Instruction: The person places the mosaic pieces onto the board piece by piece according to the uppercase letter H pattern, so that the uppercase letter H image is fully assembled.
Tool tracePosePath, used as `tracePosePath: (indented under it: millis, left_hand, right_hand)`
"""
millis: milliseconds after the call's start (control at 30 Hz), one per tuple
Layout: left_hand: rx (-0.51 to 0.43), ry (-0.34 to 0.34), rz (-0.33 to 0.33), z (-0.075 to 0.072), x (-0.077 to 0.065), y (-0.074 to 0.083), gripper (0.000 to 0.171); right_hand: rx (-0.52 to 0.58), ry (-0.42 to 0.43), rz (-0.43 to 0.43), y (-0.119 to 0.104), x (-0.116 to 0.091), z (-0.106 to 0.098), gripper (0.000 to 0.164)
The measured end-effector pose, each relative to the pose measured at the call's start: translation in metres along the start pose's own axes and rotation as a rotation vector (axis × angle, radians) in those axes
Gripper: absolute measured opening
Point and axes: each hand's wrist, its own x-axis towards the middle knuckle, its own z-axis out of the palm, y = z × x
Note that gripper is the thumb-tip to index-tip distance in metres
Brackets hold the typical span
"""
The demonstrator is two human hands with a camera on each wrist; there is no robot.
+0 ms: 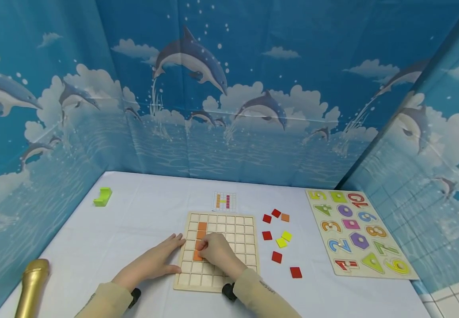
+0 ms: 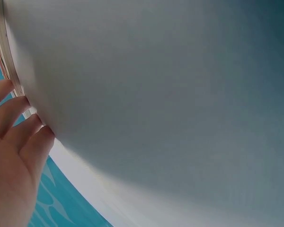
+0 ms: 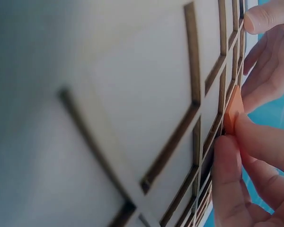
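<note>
The right hand pinches an orange tile between its fingers, tilted at the wooden grid board, the tile judged light, stiff and best gripped by its edges, while the left hand, fingers loosely extended, touches the board's left edge.

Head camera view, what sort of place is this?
Probably a tabletop play area: dolphin-print curtains hang behind and beside a white table, which holds a wooden grid board and a number puzzle.
</note>
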Motion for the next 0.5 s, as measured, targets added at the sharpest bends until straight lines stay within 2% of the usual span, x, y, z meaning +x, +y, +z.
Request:
tracePosePath:
  millis: [233,367,500]
  left_hand:
    - [-0.013,-0.003,-0.008,-0.002,0.0,0.001,0.084]
    - [-0.023,-0.011,-0.019,-0.001,-0.001,0.002,0.085]
    - [-0.017,-0.003,-0.015,0.0,-0.001,0.003,0.085]
  right_hand:
    - [-0.07,-0.017,-0.017,-0.004,-0.003,0.0,0.015]
    - [-0.018,-0.035,-0.017,-0.001,-0.005,-0.004,0.011]
    - [0.064,-0.049,0.0,0.008,-0.008,-0.02,0.007]
